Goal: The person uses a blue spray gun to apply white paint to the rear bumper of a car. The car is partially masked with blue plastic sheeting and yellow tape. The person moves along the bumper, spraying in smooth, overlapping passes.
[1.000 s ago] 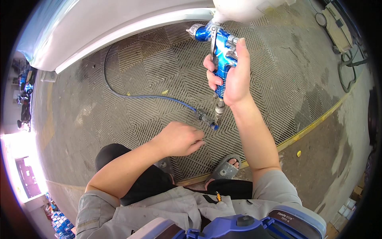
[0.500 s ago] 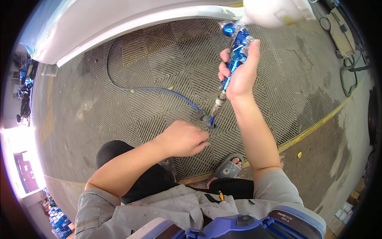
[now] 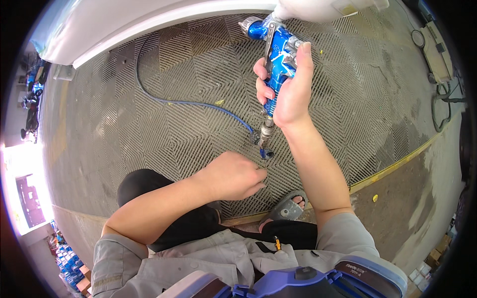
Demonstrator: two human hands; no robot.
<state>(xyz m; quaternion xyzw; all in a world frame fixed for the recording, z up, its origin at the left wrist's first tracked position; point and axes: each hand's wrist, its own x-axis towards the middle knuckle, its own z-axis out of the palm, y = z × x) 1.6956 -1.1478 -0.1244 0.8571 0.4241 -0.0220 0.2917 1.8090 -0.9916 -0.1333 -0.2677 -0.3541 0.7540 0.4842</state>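
Note:
My right hand (image 3: 293, 94) grips a blue spray gun (image 3: 279, 54) by its handle, fingers wrapped around it and thumb along its back. The silver nozzle points to the upper left. A whitish paint cup (image 3: 323, 9) sits on top, partly cut off by the frame. At the handle's lower end is a metal coupling (image 3: 267, 131), with a blue air hose (image 3: 211, 107) near it. My left hand (image 3: 236, 175) is closed in a fist, back upward, just below the coupling. Whatever its fingers may hold is hidden.
A white curved panel (image 3: 164, 22) spans the top left, close to the nozzle. Underfoot lies grey ribbed floor matting (image 3: 198, 134) with a yellow edge strip (image 3: 392, 161). Equipment with a dark hose (image 3: 439, 107) stands far right. A respirator (image 3: 303, 280) shows at the bottom.
My right hand has moved a little left with the spray gun, whose nozzle has turned outward to the left. The left fist has shifted slightly right.

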